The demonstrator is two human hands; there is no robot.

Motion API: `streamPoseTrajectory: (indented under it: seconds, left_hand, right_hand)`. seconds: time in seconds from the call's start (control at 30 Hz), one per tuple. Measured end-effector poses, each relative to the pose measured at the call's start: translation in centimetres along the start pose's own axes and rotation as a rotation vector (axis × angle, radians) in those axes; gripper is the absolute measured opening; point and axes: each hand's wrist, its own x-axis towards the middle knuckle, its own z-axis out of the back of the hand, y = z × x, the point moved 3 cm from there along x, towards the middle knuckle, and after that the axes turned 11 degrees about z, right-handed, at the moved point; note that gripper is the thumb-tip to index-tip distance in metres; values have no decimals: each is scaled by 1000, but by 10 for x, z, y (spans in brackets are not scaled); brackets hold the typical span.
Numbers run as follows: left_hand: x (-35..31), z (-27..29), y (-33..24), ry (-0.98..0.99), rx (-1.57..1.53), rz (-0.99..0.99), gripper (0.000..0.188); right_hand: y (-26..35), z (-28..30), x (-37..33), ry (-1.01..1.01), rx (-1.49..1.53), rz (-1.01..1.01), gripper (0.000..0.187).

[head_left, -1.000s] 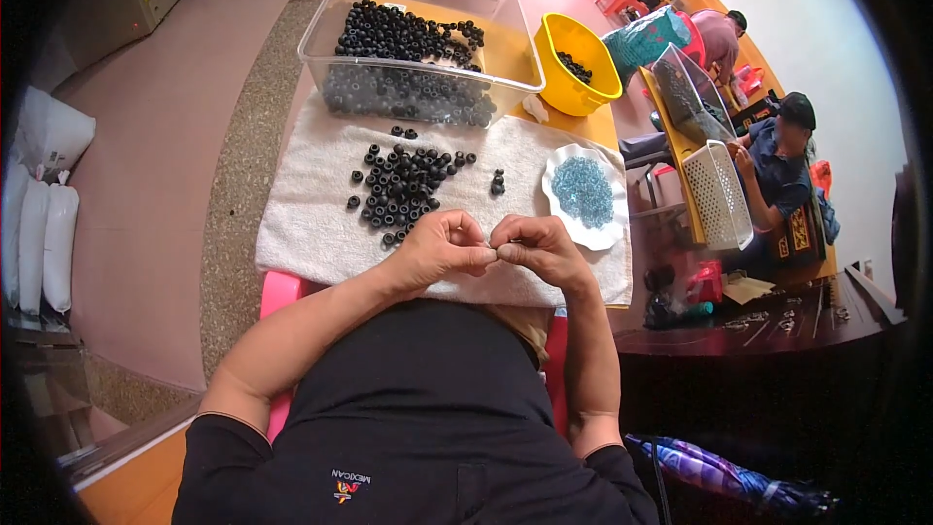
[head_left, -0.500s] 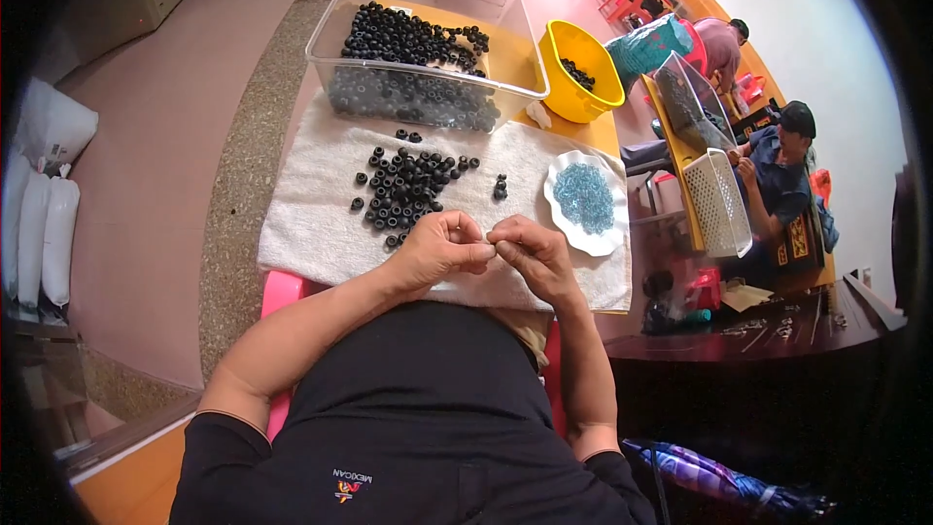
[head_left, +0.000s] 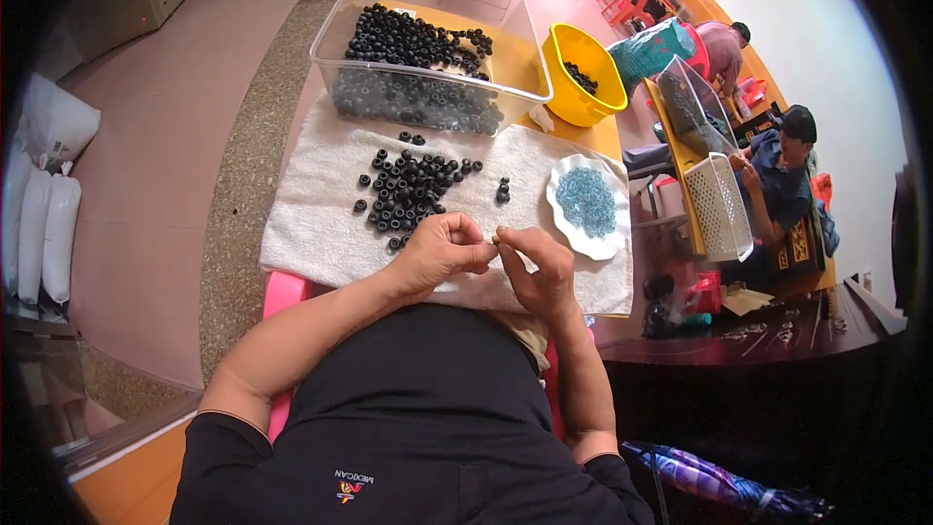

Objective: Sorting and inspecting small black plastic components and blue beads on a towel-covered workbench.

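Over the near part of a white towel (head_left: 309, 219), my left hand (head_left: 445, 251) pinches with thumb and fingertips. Whatever it holds is too small to make out. My right hand (head_left: 539, 267) meets it fingertip to fingertip, its thumb and forefinger bent around the same tiny spot. Just beyond my left hand lies a loose heap of round black beads (head_left: 413, 185) with holes. A few black beads (head_left: 503, 191) stand apart, to the right of the heap. By my right hand is a white scalloped dish (head_left: 595, 250) of small clear-blue beads (head_left: 586, 201).
A clear plastic bin (head_left: 326, 44) of black beads stands at the towel's far edge. Right of it is a yellow tub (head_left: 595, 112) with more. Farther right, a person (head_left: 780, 170) sits by a white basket (head_left: 717, 209). A folded umbrella (head_left: 719, 481) lies at lower right.
My right thumb and forefinger have spread a little and shifted slightly at the meeting point. My left hand keeps its pinch. The whole view has moved very slightly.
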Motion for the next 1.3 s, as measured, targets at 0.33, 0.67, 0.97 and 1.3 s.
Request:
streamPoseTrajectory:
  seconds: [0.33,0.67,0.97,1.3]
  left_hand:
    - [1,2,2,-19,20,-1,17]
    - [-1,-1,-1,-35,90,-44,15]
    - [-1,-3,-1,-20,63,-27,16]
    - [2,-1,3,-16,-14,-53,13]
  right_hand:
    - [12,-3,3,90,-247,189,52]
    - [17,-7,2,64,-253,136,48]
    - [9,-8,-5,12,-160,86,42]
    - [5,-11,-1,-135,-186,149,43]
